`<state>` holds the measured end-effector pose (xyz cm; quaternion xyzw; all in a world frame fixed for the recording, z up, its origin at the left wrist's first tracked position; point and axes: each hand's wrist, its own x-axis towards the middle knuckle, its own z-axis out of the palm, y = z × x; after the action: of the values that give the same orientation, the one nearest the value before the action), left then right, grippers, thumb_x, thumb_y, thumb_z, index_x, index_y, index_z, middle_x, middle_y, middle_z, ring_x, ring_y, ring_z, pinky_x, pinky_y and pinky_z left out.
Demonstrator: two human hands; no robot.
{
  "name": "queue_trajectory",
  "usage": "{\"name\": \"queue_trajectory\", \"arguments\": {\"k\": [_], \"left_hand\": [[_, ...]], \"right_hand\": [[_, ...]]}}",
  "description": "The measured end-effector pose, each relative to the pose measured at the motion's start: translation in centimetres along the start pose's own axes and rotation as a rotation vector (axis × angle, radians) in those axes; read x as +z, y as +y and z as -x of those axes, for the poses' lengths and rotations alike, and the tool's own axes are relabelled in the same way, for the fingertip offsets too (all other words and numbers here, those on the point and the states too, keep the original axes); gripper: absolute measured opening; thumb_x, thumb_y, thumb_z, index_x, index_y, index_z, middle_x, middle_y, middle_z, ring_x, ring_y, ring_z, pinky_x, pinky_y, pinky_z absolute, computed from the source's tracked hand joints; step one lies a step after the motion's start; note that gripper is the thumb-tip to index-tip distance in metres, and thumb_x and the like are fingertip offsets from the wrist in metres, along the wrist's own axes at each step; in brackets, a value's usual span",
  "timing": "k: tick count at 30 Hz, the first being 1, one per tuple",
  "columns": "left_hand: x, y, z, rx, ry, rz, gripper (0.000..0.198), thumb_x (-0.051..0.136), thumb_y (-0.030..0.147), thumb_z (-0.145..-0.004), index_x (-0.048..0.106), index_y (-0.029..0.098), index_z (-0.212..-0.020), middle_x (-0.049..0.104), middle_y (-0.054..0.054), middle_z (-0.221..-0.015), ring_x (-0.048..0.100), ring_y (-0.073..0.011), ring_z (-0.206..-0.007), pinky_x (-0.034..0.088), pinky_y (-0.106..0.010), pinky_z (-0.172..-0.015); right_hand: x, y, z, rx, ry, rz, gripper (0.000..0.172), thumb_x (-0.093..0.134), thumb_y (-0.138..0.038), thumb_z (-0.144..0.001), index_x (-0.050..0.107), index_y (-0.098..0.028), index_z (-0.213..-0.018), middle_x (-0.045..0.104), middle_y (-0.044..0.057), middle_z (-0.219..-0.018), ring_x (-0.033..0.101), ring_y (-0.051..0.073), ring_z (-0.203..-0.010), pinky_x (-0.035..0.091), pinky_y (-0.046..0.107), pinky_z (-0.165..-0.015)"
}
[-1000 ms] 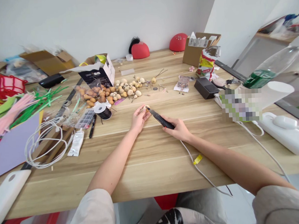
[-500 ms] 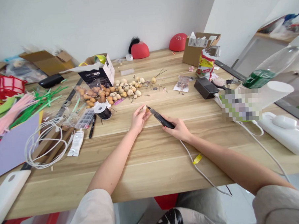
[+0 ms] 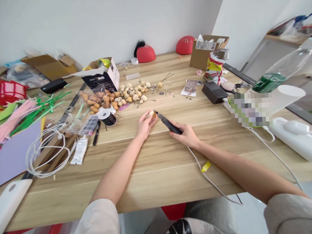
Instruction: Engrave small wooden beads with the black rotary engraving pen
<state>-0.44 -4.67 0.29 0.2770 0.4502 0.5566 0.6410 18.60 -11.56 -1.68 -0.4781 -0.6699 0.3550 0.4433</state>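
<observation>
Between its fingertips my left hand [image 3: 145,125] pinches a small pale, brownish round piece [image 3: 152,113] above the middle of the table. My right hand [image 3: 185,133] is wrapped round a black corded tool [image 3: 169,124]. The tool's dark tip points up and left and is at the right side of the round piece; whether they touch is too small to tell. A white cord [image 3: 196,158] with a yellow tag [image 3: 206,166] runs from below my right hand to the table's front edge.
Beyond my hands lie pale round pieces [image 3: 135,97] and brown ones [image 3: 95,108]. A wire spool [image 3: 108,117], black marker [image 3: 96,133] and coiled white cable [image 3: 47,149] are left. A black box [image 3: 214,92], bottle [image 3: 280,72] and power strip [image 3: 299,138] stand right.
The round piece in my left hand looks turned slightly, with more of its pale face showing. The tool tip has shifted slightly right, and both hands keep their holds.
</observation>
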Motion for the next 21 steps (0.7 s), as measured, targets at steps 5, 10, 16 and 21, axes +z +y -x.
{"name": "queue_trajectory", "arguments": {"k": [5, 10, 16, 21], "left_hand": [[0.06, 0.09, 0.14, -0.005, 0.005, -0.001, 0.028, 0.067, 0.012, -0.087, 0.066, 0.016, -0.114, 0.077, -0.003, -0.09, 0.072, -0.0092, -0.079, 0.052, -0.034, -0.103], [0.09, 0.05, 0.16, 0.004, -0.015, 0.016, 0.027, 0.068, 0.012, -0.086, 0.066, 0.015, -0.112, 0.076, -0.002, -0.086, 0.071, -0.0079, -0.073, 0.054, -0.033, -0.101], [0.13, 0.01, 0.05, 0.01, -0.012, 0.024, 0.023, 0.067, 0.011, -0.086, 0.066, 0.015, -0.109, 0.075, -0.002, -0.088, 0.071, -0.0081, -0.074, 0.054, -0.033, -0.1], [-0.08, -0.16, -0.1, 0.018, -0.016, 0.016, 0.026, 0.071, 0.016, -0.084, 0.066, 0.016, -0.11, 0.075, -0.003, -0.092, 0.071, -0.0088, -0.079, 0.053, -0.033, -0.101]], "right_hand": [[-0.03, 0.12, 0.0, -0.012, -0.018, -0.004, 0.058, 0.067, -0.023, -0.073, 0.069, -0.016, -0.13, 0.065, 0.006, -0.135, 0.061, 0.032, -0.127, 0.045, 0.043, -0.112], [-0.05, 0.07, 0.01, 0.003, 0.0, 0.003, 0.056, 0.066, -0.023, -0.074, 0.069, -0.017, -0.13, 0.067, 0.006, -0.134, 0.062, 0.031, -0.126, 0.047, 0.042, -0.11], [0.03, 0.03, 0.0, -0.009, 0.005, -0.009, 0.056, 0.067, -0.02, -0.072, 0.071, -0.021, -0.128, 0.067, 0.003, -0.133, 0.061, 0.031, -0.128, 0.045, 0.044, -0.113], [0.07, 0.06, 0.0, -0.006, 0.002, -0.007, 0.056, 0.068, -0.019, -0.072, 0.071, -0.022, -0.127, 0.068, 0.001, -0.132, 0.062, 0.031, -0.126, 0.045, 0.045, -0.113]]}}
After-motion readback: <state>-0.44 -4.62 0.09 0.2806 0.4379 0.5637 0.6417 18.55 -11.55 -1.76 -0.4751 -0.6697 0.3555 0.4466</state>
